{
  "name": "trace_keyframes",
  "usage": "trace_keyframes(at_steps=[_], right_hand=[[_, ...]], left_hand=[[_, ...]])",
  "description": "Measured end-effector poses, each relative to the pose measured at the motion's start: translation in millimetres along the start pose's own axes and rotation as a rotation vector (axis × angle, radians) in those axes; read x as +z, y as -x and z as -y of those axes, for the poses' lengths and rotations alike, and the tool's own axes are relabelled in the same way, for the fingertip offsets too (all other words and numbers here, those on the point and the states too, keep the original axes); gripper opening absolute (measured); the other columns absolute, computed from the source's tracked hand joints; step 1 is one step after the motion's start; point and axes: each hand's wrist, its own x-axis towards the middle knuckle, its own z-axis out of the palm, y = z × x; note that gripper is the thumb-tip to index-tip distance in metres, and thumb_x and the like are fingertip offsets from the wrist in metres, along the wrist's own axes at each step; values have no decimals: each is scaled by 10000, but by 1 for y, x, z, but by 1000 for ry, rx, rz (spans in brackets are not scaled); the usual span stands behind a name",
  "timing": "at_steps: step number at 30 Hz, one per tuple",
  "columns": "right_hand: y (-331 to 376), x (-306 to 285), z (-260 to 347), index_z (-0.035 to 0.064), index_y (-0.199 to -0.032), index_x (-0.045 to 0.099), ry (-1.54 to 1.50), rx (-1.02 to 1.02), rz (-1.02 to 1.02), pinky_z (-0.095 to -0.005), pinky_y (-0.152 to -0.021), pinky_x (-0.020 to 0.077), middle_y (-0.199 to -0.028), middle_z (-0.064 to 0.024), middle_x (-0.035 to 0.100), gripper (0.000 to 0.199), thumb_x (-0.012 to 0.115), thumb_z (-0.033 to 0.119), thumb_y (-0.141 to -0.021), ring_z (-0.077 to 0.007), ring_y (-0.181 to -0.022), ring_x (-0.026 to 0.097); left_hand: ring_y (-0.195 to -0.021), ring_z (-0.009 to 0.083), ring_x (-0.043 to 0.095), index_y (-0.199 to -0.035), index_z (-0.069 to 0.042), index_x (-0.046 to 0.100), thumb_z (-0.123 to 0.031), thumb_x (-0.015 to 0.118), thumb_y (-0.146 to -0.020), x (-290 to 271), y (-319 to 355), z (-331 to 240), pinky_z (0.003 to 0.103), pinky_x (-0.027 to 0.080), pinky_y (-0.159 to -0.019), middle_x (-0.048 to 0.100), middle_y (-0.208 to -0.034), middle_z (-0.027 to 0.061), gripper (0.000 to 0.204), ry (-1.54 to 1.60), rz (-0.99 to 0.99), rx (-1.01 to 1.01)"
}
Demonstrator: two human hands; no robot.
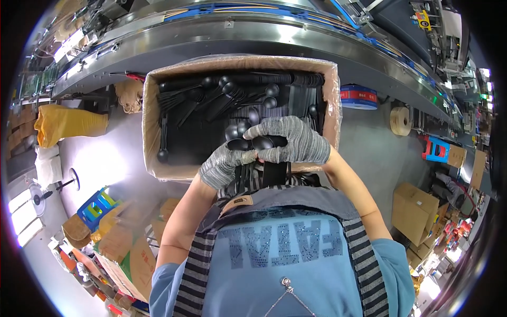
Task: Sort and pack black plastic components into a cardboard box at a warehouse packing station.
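Note:
Both hands wear grey knit gloves and meet over the near edge of a cardboard box (330,113). My right hand (296,140) curls round black spoons (262,142), their round bowls showing between its fingers. Close against it, my left hand (224,164) is closed on the same bunch, its fingertips near the bowls. Dark handles hang down toward my apron. Inside the box lie many more black spoons (227,87), some stacked in rows, others loose and crossing. The exact number of spoons in my grip is hidden by the gloves.
Beyond the box runs a long metal conveyor frame (211,39). A yellow sack (66,124) stands at the left, cartons (124,253) at the lower left. On the right are a blue-and-red round container (359,98), a tape roll (400,120) and an open carton (414,211).

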Motion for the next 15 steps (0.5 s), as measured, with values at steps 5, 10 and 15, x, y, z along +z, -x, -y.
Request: trace_keyframes(at_steps=[5,10,15], right_hand=[[4,3,-1,42,-932,644,-124,54,50,-313,-795,487,-895,-80,658,256,740,176,-736,-204,-861,631],[13,3,-1,60,-906,644,-14,99,-36,-294,-742,495,-836,-55,648,210,735,165,-748,-169,-786,628],[21,-3,-4,51,-1066,632,-94,184,-168,-303,-843,492,-962,-79,654,369,751,168,-738,-165,-898,626]], left_hand=[[-928,128,582,-1099,-35,570,-164,730,-800,-7,3,5,270,492,-819,601,-1022,24,363,24,122,2],[-877,95,558,-1065,-29,555,-80,687,-838,26,14,3,251,485,-784,594,-957,25,267,-325,-304,244],[-931,101,558,-1163,-5,539,-65,629,-875,-2,28,-13,248,478,-769,604,-996,53,307,-482,-54,-21]])
